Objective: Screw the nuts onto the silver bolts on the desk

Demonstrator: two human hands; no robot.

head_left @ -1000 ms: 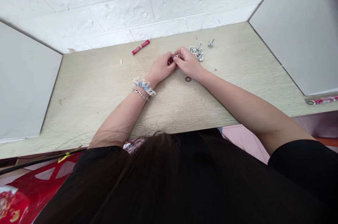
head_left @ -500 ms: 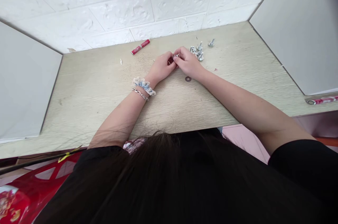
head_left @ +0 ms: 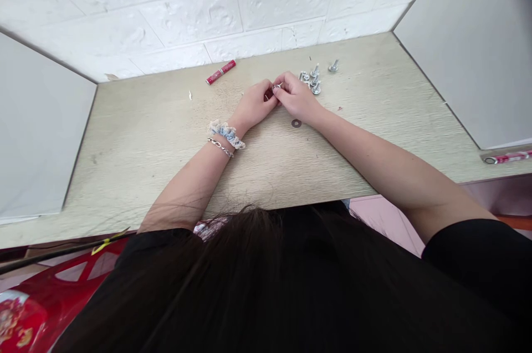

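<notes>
My left hand (head_left: 254,105) and my right hand (head_left: 298,99) meet above the middle of the table, fingertips together. Both are closed in a pinch on a small shiny metal piece (head_left: 276,87). Fingers cover most of it, so its exact kind stays hidden. Just right of my right hand stands a cluster of silver bolts with washers (head_left: 315,81). One more bolt (head_left: 333,66) sits apart, farther right. A flat dark washer (head_left: 296,123) lies on the table below my right wrist.
A red tube (head_left: 221,72) lies near the white brick-patterned wall (head_left: 199,15). Another red tube (head_left: 507,158) is at the table's right edge. White panels (head_left: 465,65) bound the table (head_left: 137,137) on both sides. A small white scrap (head_left: 190,95) lies left.
The view has shifted very slightly. Both hands keep the same pinch in the same place, and the bolts and washer have not moved.
</notes>
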